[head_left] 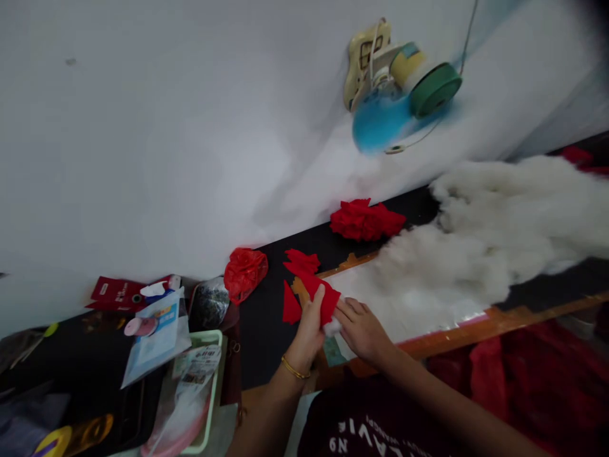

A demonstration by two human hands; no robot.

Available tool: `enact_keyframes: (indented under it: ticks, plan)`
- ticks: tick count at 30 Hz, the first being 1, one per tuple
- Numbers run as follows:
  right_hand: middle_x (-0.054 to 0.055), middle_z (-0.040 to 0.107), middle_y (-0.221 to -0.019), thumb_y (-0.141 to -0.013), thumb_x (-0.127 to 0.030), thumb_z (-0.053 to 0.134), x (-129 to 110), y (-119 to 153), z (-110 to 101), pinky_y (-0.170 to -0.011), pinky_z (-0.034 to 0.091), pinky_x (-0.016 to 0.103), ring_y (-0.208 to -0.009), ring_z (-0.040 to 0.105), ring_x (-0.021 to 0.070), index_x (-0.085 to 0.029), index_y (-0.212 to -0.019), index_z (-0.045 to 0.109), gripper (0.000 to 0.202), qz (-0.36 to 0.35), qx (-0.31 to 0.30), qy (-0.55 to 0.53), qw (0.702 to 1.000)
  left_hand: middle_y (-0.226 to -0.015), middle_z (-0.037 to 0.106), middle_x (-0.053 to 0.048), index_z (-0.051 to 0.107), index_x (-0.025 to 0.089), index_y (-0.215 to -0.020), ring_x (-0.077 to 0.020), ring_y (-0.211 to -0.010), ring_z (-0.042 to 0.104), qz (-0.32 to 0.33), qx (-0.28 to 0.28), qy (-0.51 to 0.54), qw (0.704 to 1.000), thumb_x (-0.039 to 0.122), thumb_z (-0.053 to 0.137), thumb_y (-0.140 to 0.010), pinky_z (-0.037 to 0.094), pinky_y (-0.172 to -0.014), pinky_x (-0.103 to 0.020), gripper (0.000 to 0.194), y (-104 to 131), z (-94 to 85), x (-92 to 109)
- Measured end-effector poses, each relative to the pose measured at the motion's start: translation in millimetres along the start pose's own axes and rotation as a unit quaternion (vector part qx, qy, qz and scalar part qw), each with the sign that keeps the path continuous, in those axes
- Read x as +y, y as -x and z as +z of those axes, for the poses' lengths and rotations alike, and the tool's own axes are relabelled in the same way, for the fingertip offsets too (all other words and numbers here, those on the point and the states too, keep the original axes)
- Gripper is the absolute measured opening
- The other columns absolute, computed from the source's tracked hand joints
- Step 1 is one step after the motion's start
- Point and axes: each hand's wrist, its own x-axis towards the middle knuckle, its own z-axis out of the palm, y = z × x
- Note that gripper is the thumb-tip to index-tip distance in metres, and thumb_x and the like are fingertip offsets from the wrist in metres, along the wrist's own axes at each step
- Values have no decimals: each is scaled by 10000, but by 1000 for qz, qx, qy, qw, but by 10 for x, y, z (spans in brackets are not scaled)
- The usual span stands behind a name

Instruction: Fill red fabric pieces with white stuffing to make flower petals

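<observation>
Dark printed shirt (pixel 380 431) lowest in view, both hands at one red fabric piece (pixel 323 298) above it.

Left hand (pixel 307 330), gold bangle (pixel 295 369) at the wrist, pinches the red piece upright over the table's near edge; right hand (pixel 361 330) curls its fingers on a bit of white stuffing (pixel 332 327) at the opening. I'd say the wad could slip back out if that pinch loosens. Loose white fibre (pixel 476 241) lies heaped just beside, and the spinning blue fan (pixel 380 120) on the wall might scatter it toward the red flower pile (pixel 366 219).
</observation>
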Motion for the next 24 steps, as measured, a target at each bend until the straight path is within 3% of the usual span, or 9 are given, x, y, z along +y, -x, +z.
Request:
enact_keyframes:
  ticks: [4,6,9,13,16,20,24]
  plan:
    - [168,651,-1162,-801,-85,512,-21,-15,47,-949,487,495,-1093,571,309,-111,-1165,629,383,7,-53,-45,998,-878,742,-92,681,189,-853,-268,-895,696,-23,-45,-23,998,397,804,-675,534,-885,-407,300,30,-33,-5]
    - [162,616,-1247,-815,-87,473,-2,5,-4,-1011,465,482,-1167,551,289,-121,-1221,596,425,-21,-54,-93,994,-876,748,-92,689,189,-854,-270,-923,695,-32,-38,-15,999,352,821,-652,526,-912,-409,291,4,-73,-11]
    - [143,491,-1422,-875,-114,456,57,73,-117,-1029,471,451,-1242,515,257,-187,-1303,524,440,-28,8,-163,986,-933,753,-107,696,177,-914,-284,-1016,682,-44,-3,43,998,345,822,-643,509,-960,-415,342,-100,-149,-4]
    - [165,437,-1402,-885,-258,596,86,128,-131,-855,578,400,-1146,574,251,-228,-1312,463,449,95,145,-242,955,-1026,746,-122,684,170,-1018,-304,-1102,653,-60,14,95,994,420,803,-660,497,-983,-441,452,-242,-197,-23]
    - [179,417,-1378,-813,-335,693,42,48,-37,-780,600,387,-1125,581,271,-214,-1329,463,578,116,109,-256,954,-1065,736,-112,674,179,-1046,-291,-1133,638,-52,13,90,994,449,790,-674,492,-991,-417,474,-258,-158,-109]
    - [135,503,-1306,-806,-187,610,26,-82,53,-977,513,430,-1219,524,268,-208,-1242,555,440,100,87,-259,957,-1045,728,-96,676,182,-979,-250,-1115,638,-45,10,100,994,426,804,-660,486,-980,-348,421,-183,-111,-233]
    - [77,598,-1144,-734,-58,499,94,-83,99,-936,509,374,-1092,582,218,-221,-1099,606,414,111,96,-301,942,-956,733,-89,685,179,-902,-251,-1007,663,-73,-1,91,993,365,826,-617,510,-914,-341,368,-132,-148,-304]
